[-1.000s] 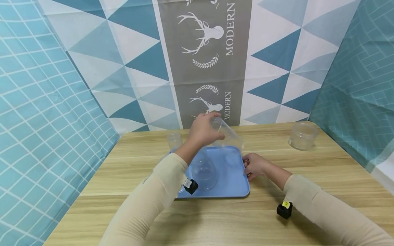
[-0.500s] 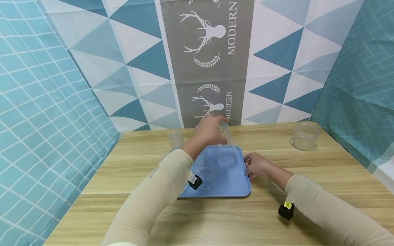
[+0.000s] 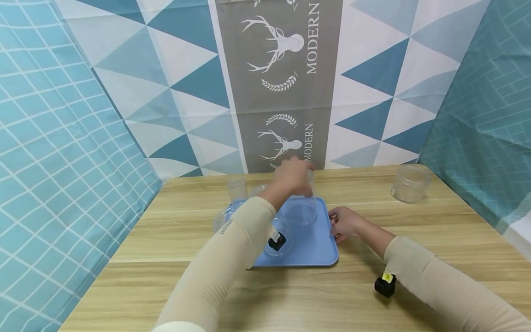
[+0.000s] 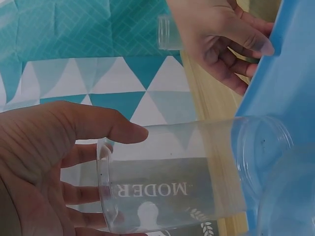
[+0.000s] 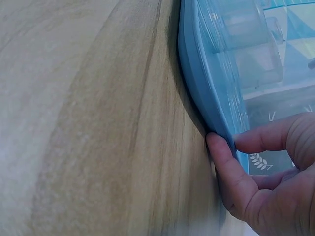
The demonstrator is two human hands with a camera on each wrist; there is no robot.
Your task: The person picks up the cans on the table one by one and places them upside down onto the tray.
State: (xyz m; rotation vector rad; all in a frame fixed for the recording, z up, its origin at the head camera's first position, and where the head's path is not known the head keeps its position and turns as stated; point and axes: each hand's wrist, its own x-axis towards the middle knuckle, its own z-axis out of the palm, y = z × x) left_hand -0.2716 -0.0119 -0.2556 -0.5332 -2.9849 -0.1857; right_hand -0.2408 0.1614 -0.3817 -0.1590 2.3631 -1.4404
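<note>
My left hand (image 3: 292, 177) grips the upper end of a tall clear plastic jar (image 3: 302, 213), which stands upright at the back right of a blue tray (image 3: 317, 251). In the left wrist view the thumb and fingers wrap the near end of the jar (image 4: 172, 177), and its far end meets the blue surface. At the tray's right edge, my right hand (image 3: 346, 223) holds the rim. The right wrist view has the thumb and fingers of the right hand (image 5: 275, 182) pinching the tray rim (image 5: 202, 78). My left forearm covers part of the tray.
A rounded clear container (image 3: 284, 226) is on the tray, partly behind the left wrist camera. Other clear containers show at the left, including a small jar (image 3: 238, 190). A wide clear jar (image 3: 410, 184) stands at the back right of the wooden table (image 3: 373, 186).
My left hand has moved right, and the tall jar has gone from tilted above the tray to upright on it. The right hand keeps its hold on the rim.
</note>
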